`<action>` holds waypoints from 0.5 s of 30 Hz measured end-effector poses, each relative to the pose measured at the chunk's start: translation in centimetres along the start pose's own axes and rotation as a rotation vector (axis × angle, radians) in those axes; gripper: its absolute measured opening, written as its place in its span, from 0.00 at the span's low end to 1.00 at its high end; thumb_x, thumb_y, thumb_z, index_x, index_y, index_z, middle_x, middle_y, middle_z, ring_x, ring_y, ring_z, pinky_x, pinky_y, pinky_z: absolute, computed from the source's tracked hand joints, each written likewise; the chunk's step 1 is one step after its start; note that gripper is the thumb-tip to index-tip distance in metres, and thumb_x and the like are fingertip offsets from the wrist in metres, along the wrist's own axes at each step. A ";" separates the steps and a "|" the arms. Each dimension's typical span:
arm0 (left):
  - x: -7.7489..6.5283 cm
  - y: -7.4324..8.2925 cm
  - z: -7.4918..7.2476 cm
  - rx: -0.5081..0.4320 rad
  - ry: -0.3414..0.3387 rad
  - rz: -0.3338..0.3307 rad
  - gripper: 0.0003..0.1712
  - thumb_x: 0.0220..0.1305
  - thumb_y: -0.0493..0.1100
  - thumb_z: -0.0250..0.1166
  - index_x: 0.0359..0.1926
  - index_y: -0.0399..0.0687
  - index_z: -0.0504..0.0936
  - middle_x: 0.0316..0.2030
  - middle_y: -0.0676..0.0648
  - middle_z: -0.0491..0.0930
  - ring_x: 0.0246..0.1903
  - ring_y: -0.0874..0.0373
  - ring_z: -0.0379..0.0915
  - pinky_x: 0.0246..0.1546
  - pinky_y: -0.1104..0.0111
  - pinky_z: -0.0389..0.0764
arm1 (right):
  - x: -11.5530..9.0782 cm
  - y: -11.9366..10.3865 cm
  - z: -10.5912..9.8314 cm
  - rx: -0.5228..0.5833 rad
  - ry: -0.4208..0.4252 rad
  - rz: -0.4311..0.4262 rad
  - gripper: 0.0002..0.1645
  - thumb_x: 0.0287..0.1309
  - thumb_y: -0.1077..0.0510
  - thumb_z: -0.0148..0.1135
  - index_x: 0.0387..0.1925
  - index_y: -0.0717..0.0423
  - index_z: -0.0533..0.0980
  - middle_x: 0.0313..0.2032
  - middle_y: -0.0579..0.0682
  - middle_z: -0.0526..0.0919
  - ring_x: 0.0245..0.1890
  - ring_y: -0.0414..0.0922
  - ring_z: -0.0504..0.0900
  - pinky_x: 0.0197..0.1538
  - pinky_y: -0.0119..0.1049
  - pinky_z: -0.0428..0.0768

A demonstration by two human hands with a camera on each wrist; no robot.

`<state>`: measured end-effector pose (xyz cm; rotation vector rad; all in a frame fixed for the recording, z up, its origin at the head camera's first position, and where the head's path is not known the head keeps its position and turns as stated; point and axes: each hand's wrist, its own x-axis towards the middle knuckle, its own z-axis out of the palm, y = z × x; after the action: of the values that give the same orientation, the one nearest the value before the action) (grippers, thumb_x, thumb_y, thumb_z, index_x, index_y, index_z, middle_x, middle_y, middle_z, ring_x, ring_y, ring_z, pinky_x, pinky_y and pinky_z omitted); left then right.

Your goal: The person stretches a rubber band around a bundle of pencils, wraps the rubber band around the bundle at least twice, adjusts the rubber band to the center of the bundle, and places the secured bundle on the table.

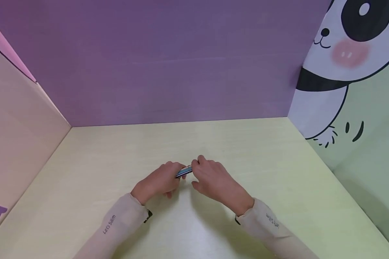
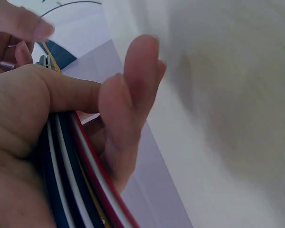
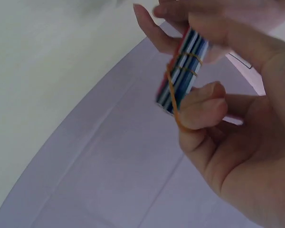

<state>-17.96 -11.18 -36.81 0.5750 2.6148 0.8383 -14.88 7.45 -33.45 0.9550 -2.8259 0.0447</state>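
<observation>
A small bundle of striped pencils (image 1: 184, 172), blue, white and red, is held over the table between the two hands. My left hand (image 1: 163, 180) grips the bundle, its thumb lying across the pencils (image 2: 80, 190) in the left wrist view, with other fingers extended past them. An orange rubber band (image 3: 172, 95) is wound around the bundle near its end. Curled fingers of my right hand (image 3: 247, 142) hook a loop of this band and draw it away from the pencils. In the head view my right hand (image 1: 214, 180) hides the bundle's far end.
Both hands are above the pale tabletop (image 1: 116, 151). A purple wall (image 1: 181, 72) rises at the back edge. The left panel (image 1: 16, 126) is pinkish, and the right panel (image 1: 369, 154) is pale green with a panda drawing.
</observation>
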 end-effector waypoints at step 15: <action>0.2 -1.2 -2.2 0.002 0.039 -0.076 0.16 0.57 0.22 0.50 0.42 0.36 0.78 0.18 0.43 0.75 0.09 0.53 0.77 0.12 0.66 0.77 | 0.5 -0.3 -0.1 0.050 0.429 -0.160 0.08 0.52 0.66 0.65 0.24 0.56 0.74 0.22 0.45 0.77 0.21 0.41 0.74 0.22 0.30 0.72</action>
<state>-19.34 -13.00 -35.86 0.4610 2.6552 0.8311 -15.10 6.87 -33.29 1.0350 -2.3621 0.2677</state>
